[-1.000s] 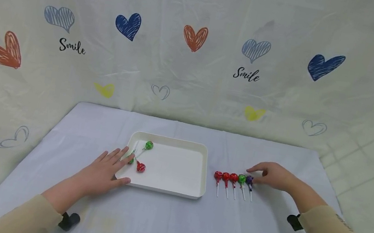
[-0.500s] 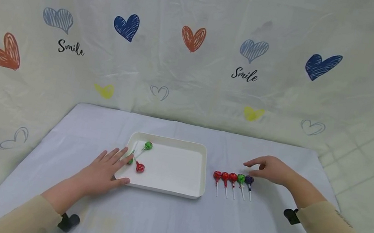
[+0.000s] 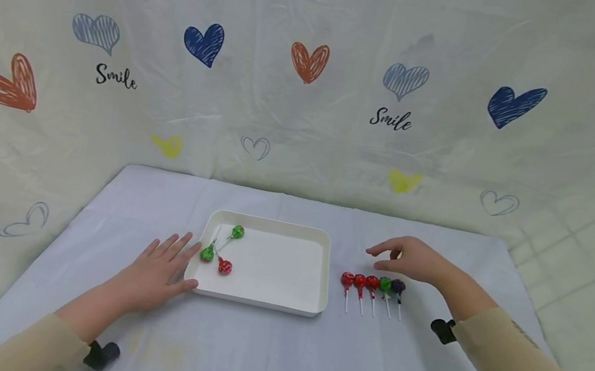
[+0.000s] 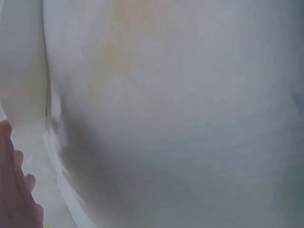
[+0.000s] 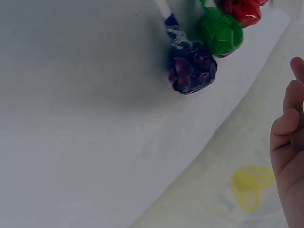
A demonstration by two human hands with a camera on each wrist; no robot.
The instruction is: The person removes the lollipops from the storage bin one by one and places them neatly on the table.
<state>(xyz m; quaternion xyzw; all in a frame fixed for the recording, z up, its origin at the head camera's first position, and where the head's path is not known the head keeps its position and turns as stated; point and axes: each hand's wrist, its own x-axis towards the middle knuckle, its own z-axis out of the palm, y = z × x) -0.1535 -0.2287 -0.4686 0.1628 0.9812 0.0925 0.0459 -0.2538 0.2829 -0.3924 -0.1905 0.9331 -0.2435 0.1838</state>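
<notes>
A white tray (image 3: 277, 274) lies on the table with two green lollipops and a red lollipop (image 3: 225, 266) at its left end. One green lollipop (image 3: 238, 232) is near the back rim, the other (image 3: 207, 254) by the left wall. My left hand (image 3: 155, 273), fingers spread, is at the tray's left edge and holds nothing. To the right of the tray, several lollipops stand in a row, heads to the back: red ones (image 3: 359, 280), a green one (image 3: 384, 285) and a dark purple one (image 5: 192, 69). Above and behind this row hovers my right hand (image 3: 412, 258), fingers loosely bent, holding nothing.
A white cloth covers the table (image 3: 267, 364). Behind it hangs a pale curtain (image 3: 331, 125) printed with hearts and "Smile". A small black device (image 3: 102, 355) is worn at each wrist.
My right hand has lifted from the purple lollipop and moved left and back over the row. My left hand has drawn slightly left, uncovering the green lollipop by the tray's left wall.
</notes>
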